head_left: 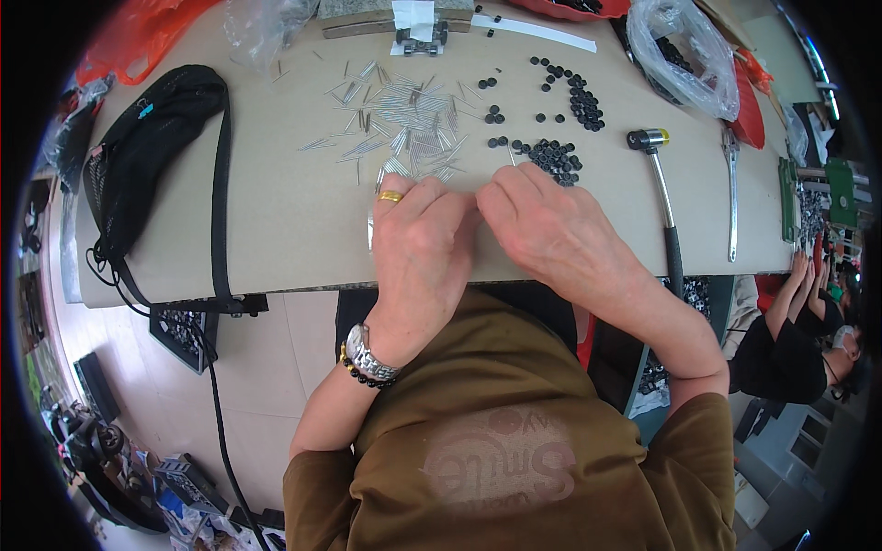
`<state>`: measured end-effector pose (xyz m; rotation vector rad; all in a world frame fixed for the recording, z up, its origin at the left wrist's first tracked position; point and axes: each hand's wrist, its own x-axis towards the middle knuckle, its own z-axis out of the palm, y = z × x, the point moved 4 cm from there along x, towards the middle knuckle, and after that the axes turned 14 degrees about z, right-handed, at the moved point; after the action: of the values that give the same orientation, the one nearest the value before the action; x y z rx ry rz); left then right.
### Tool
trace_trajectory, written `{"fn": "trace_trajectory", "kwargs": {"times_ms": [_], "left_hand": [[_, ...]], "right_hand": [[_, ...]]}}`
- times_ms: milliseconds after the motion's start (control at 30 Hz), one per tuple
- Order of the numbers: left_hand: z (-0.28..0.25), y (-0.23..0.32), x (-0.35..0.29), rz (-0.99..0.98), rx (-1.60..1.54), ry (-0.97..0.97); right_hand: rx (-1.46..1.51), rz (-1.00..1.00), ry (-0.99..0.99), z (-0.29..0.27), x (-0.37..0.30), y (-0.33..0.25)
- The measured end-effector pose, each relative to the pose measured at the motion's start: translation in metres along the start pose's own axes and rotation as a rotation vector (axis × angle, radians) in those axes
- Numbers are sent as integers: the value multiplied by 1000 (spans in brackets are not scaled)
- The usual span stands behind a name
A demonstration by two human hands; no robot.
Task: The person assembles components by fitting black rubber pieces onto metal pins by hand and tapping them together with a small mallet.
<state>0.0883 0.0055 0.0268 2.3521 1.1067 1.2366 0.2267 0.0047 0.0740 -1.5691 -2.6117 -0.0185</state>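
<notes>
My left hand (421,230) and my right hand (537,216) come together at the table's near edge, fingers curled and pressed in a pinch. What the fingertips hold is hidden behind the knuckles. Just beyond the left hand lies a loose heap of thin silvery metal pins (423,142). A single pin (512,156) shows at the right hand's fingers; whether it is held I cannot tell. Past the right hand sit a cluster of small black round wheel-like pieces (556,161) and several more (585,103) farther back.
To the right lie a hammer (658,184) and a wrench (732,197). A black bag (156,156) with a strap is at left. At the back are a small black wheeled part (423,44) and a clear plastic bag (703,78). People sit at far right.
</notes>
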Motion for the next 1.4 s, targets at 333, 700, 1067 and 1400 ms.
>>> {"fn": "trace_trajectory", "kwargs": {"times_ms": [333,700,1067,1400], "left_hand": [[4,-5,-1,-93,34,16],[4,-4,1,-123,30,11],[2,-6,-1,-144,-31,-6],[0,-6,-1,-128,-86,37]], "right_hand": [[80,-100,26,8,12,2],[339,107,66,27,5,9],[534,128,160,26,-1,12],[632,372,305,13,-7,40]]}}
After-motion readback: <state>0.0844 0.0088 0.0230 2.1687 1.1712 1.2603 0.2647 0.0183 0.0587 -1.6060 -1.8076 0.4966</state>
